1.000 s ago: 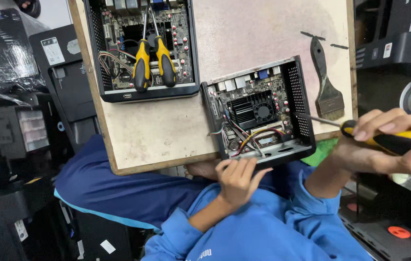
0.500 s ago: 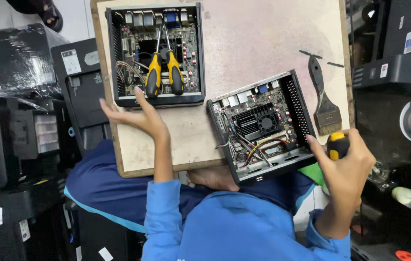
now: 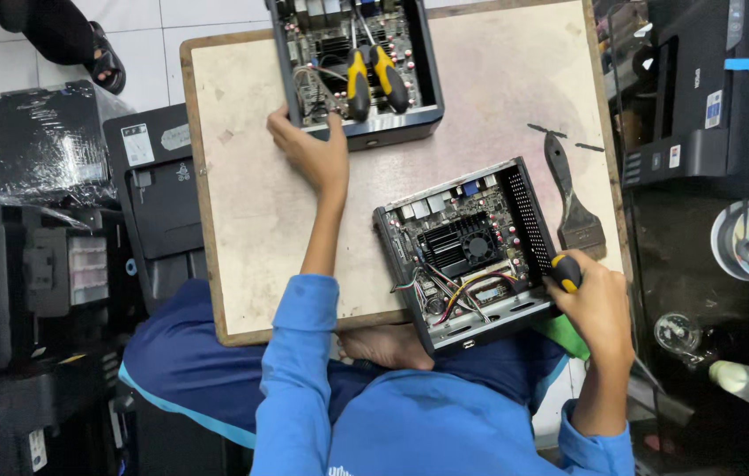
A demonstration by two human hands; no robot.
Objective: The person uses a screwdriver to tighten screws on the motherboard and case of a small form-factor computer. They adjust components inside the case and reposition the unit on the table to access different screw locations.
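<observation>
The left hand (image 3: 308, 154) reaches to the far edge of the board (image 3: 242, 220), fingers spread on the near rim of the far case (image 3: 357, 66), where two screwdrivers (image 3: 370, 79) lie on the circuitry. The near case (image 3: 471, 251) overhangs the near edge, lid off, wiring bare. The right hand (image 3: 599, 308) is clenched around a yellow-black screwdriver (image 3: 566, 271) beside it. Both units look open; reassembly seems undone. A brush (image 3: 573, 207) lies at the right edge.

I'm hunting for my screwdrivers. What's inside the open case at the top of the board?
Two yellow-and-black screwdrivers lie on the circuit board inside the far case. The frame's edge cuts off the case's far end.
</observation>
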